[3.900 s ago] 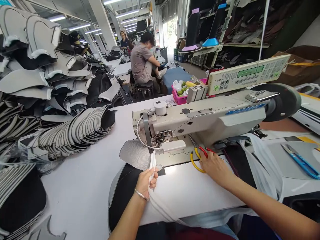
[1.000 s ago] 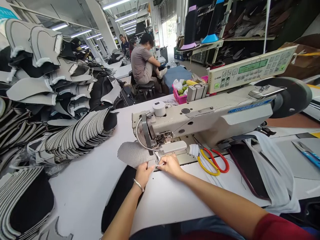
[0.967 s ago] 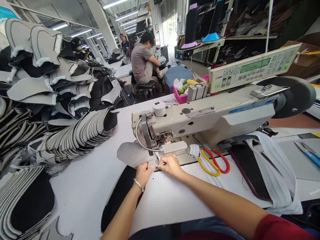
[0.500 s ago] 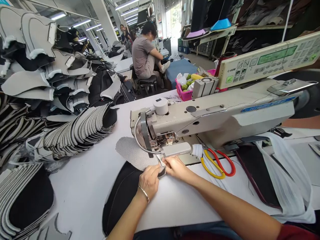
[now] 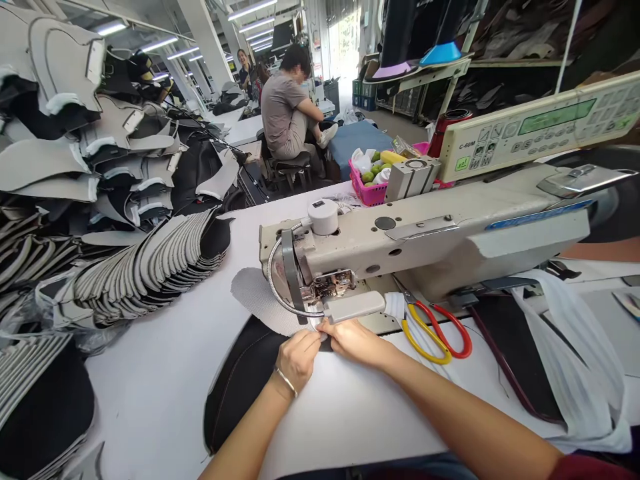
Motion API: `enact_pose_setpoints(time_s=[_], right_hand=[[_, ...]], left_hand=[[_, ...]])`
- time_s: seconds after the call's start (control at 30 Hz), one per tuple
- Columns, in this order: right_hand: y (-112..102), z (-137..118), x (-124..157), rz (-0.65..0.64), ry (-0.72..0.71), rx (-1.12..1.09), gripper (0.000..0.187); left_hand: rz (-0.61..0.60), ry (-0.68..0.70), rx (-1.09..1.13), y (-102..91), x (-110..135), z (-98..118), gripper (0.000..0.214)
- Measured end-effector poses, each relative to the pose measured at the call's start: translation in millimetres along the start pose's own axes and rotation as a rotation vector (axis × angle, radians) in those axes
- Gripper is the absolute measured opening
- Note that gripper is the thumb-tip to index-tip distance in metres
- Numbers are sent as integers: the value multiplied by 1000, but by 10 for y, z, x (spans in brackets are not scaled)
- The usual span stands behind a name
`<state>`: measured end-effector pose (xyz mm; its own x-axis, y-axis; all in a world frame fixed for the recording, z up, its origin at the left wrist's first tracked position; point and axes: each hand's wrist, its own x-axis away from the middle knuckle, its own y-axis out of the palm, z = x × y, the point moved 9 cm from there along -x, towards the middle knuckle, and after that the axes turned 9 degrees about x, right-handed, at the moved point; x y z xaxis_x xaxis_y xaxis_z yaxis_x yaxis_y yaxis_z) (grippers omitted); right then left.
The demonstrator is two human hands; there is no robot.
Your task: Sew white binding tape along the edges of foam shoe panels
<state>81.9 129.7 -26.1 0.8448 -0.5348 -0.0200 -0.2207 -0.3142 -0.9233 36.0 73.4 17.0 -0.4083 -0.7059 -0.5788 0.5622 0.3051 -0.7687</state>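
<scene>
**Hand Position at the Sewing Machine Needle**

The left hand (image 5: 299, 355) and the right hand (image 5: 356, 340) sit together, fingertips touching, just near of the needle area. The left fingers are curled and pinched on the far edge of the fabric panel (image 5: 239, 390). The right fingertips press on the same edge; whether the right thumb grips beneath cannot be told. A thin bracelet (image 5: 287, 382) circles the left wrist.

The panel lies flat on the white table (image 5: 150, 393), to the left of both forearms. Its black part has its long axis running from the near table edge toward the machine head, leaning slightly right. Its grey mesh end (image 5: 255, 300) lies past the hands and points far and left, beyond the needle.

The sewing machine (image 5: 425, 233) stands directly far of the hands, its arm running to the right. A flexible lamp neck (image 5: 271, 283) curves around the left of the head, and the lamp head (image 5: 354, 306) lies just above the right hand.

Scissors (image 5: 440, 333) with one red and one yellow handle lie right of the right hand, tips under the machine arm. White strip material (image 5: 570, 353) drapes further right. The control panel (image 5: 540, 130) is mounted above the machine.

Stacked grey and black cut pieces (image 5: 150, 267) fill the left side. A pink basket (image 5: 373, 192) with fruit stands behind the machine. A seated person (image 5: 287, 113) is well apart, far back.
</scene>
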Motion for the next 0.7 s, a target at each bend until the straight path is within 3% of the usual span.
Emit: enact_pose_setpoints(time_s=[0.2,0.33,0.53,0.7], right_hand=[[-24,68,-53,17,88,31,39],[-2,70,-90,63,93,65,41],[53,84,-109,61,126,150,35],[61,65,-96,30,141,150,33]], left_hand=[[-59,74,-66,15,-84,-193,30],[-168,36,-112,112,-65,-473,34],[-196,-223,72,223,-26,-1093,33],[-183,-353,171,207,-64,-1319,22]])
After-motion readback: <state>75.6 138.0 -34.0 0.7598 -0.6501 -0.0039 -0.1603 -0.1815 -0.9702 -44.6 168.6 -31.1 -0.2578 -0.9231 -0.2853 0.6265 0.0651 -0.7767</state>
